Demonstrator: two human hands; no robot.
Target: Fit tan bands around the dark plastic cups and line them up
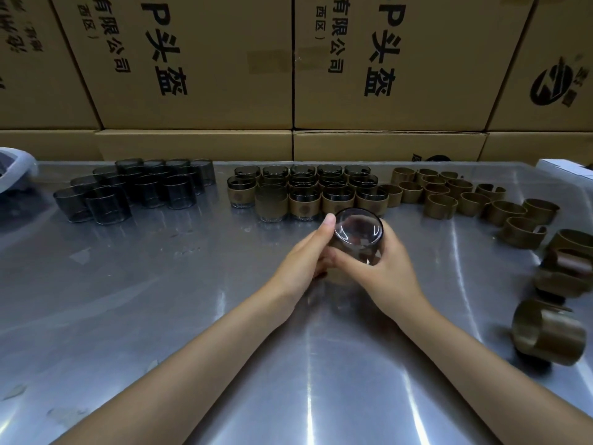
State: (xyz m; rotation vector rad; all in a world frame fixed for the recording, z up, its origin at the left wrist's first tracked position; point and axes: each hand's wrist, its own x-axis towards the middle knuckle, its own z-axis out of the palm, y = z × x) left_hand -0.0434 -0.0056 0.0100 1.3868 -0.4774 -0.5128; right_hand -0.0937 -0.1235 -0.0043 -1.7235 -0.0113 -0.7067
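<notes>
Mid-table: left hand, right hand both gripping dark cup.

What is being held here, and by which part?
Both hands hold one dark plastic cup by its side wall, base turned toward the camera: left hand on its left, right hand on its right and front.
</notes>
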